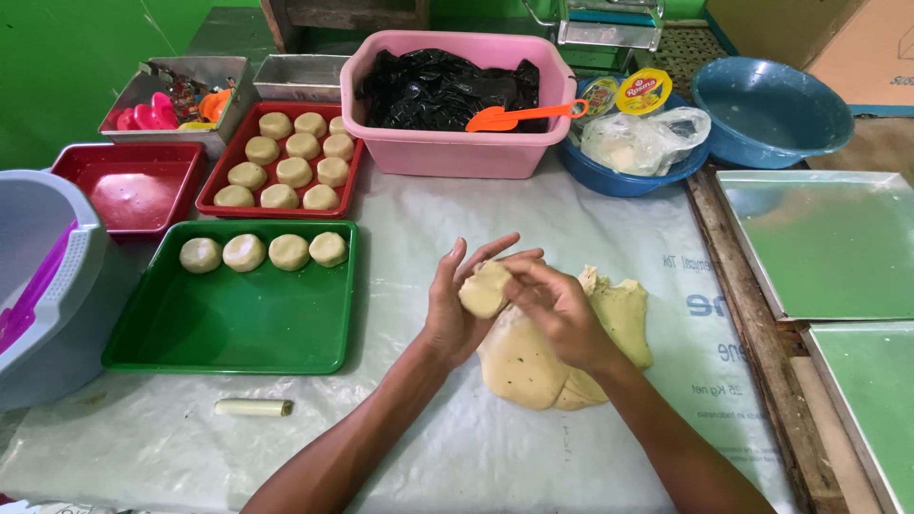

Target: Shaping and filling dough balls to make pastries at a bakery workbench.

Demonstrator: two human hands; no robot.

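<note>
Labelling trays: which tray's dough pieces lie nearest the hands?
The green tray, with four dough rounds in one row along its far edge. The red tray behind it holds many more and lies farther off.

Pink tub holding black plastic and orange scraper; empty red tray left; blue bowl right; two metal trays alongside.

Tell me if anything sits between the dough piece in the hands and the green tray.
Nothing visible does. The left hand and right hand hold the dough piece over the plastic sheet, and only bare sheet lies between it and the green tray.
</note>
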